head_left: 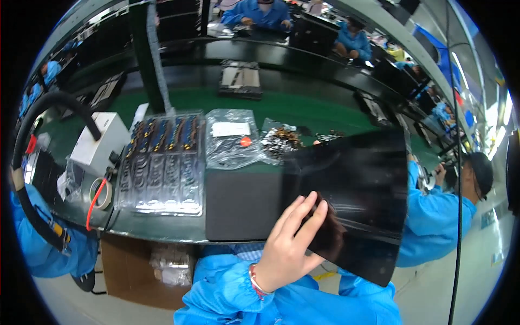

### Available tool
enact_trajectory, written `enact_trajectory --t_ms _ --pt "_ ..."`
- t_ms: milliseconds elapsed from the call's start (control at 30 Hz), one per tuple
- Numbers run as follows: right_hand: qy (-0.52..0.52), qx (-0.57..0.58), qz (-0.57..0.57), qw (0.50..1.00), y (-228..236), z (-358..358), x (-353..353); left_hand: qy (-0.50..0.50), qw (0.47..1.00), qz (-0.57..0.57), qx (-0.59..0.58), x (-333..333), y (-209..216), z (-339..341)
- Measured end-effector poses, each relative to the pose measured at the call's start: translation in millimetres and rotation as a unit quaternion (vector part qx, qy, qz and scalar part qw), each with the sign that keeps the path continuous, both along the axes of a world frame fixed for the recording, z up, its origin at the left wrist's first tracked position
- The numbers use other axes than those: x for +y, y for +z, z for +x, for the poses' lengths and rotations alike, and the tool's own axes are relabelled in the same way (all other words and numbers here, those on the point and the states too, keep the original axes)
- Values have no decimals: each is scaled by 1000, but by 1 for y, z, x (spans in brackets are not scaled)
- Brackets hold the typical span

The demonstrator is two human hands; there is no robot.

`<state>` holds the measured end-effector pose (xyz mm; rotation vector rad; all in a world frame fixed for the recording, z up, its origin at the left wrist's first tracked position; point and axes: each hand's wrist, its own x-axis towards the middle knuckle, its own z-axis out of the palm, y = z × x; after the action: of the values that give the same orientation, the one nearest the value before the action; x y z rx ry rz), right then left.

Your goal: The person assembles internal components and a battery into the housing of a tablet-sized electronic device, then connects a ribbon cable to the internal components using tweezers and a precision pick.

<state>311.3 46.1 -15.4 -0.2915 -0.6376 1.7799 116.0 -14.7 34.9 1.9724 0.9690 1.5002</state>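
A glossy black panel (363,200), thin and rectangular, is raised and tilted at the right front of the bench. My left hand (292,235) is at its lower left corner. The fingers are stretched over its face, mirrored in the gloss, and the thumb meets the lower edge. Behind the panel my right hand is mostly hidden, its sleeve (368,295) passing under the panel. A small bit of finger (317,142) shows at the upper edge, where the right hand seems to hold it. Partly behind the panel, a flat dark grey pad (241,208) lies on the bench.
Left of the pad are clear plastic trays (162,187) with small parts, a tape roll (101,194) and a white box (103,141). Beyond lie a clear bag (230,154) and small metal parts (281,141). A co-worker (439,222) sits close on the right. A cardboard box (130,265) stands below.
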Motion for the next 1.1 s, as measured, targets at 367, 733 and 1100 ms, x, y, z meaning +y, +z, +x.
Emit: enact_trajectory --t_ms 367,733,1100 --pt "-251 -346 250 869 65 -45 23 175 951 137 217 -13 -2 11" --pt "-38 -798 379 467 73 -69 56 -165 680 -431 -571 -15 -68 13" --pt "-51 -784 371 495 18 -72 34 -238 779 -561 -147 -36 -94 -97"
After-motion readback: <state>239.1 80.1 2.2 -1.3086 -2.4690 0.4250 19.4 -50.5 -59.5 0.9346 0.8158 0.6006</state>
